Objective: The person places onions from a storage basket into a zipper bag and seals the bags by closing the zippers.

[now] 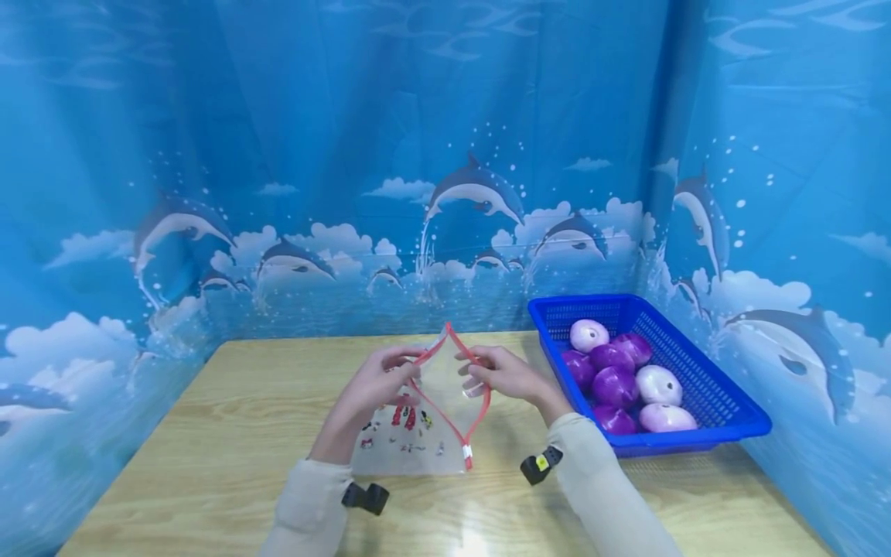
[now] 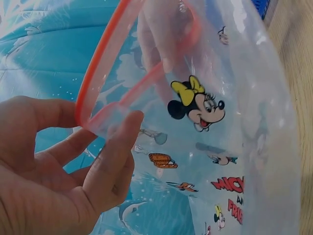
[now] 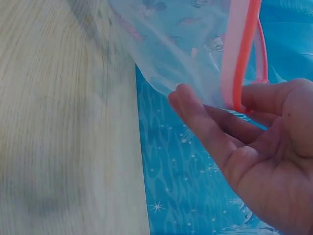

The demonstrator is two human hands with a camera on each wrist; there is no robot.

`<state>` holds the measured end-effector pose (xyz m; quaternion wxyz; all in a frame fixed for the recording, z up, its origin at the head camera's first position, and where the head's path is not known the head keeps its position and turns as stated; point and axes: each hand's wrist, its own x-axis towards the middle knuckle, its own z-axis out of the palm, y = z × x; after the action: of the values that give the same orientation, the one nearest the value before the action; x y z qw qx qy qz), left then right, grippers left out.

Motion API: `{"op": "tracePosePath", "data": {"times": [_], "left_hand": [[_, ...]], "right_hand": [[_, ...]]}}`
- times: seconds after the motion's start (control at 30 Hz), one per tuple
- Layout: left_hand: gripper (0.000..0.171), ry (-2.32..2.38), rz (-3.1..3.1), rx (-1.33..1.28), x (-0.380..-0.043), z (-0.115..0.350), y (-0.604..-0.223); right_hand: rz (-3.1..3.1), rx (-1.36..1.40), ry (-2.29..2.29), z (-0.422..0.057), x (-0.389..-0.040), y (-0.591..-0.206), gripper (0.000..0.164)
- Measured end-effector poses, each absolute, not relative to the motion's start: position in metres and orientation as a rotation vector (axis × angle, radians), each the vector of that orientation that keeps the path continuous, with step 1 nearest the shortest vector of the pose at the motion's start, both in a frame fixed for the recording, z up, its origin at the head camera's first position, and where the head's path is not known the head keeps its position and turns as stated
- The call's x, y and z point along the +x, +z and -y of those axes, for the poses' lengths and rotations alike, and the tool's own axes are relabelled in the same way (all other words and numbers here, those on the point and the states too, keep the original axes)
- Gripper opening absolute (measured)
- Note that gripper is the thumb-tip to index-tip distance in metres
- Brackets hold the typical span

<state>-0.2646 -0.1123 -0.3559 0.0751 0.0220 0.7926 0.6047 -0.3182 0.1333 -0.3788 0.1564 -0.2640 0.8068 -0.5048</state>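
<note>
One clear bag [image 1: 421,437], mouth parted: left hand [image 1: 379,381] pinches red edging [image 2: 98,51], right hand [image 1: 510,374] pinches opposite side. Blue basket [image 1: 696,442] at right holds purple, white rounded objects [image 1: 616,387].

cream left sleeve [image 1: 306,503], matching right sleeve [image 1: 602,476], both kinda creased, chunky black left wrist cam [image 1: 374,499], boxy black right wrist cam [image 1: 534,472] with a little yellow square [image 1: 541,463], left hand [image 1: 379,383] and right hand [image 1: 508,373] bare

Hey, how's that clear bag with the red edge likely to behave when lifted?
The bag will likely flop, since its thin, see-through plastic bows and creases. It's probably light, because nothing seems to be inside. Its red edge looks somewhat stiffer, forming a fairly neat diamond.
</note>
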Motion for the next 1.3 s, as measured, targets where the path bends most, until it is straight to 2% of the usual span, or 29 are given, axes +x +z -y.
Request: {"op": "tracePosePath", "data": {"times": [0.3, 0.6, 1.3], "left_hand": [[0.035, 1.864, -2.338, 0.057, -0.266, 0.113, -0.357], [0.035, 1.865, -2.332, 0.033, -0.27, 0.112, -0.358], [0.031, 1.861, -2.354, -0.02, -0.27, 0.112, -0.358]], "right_hand": [[-2.404, -0.771, -1.301, -0.149, -0.317, -0.357, 0.047], [-2.526, -0.74, -1.178, -0.182, -0.321, -0.328, 0.044], [-2.593, -0.546, -0.933, -0.266, -0.323, -0.3, 0.048]]}}
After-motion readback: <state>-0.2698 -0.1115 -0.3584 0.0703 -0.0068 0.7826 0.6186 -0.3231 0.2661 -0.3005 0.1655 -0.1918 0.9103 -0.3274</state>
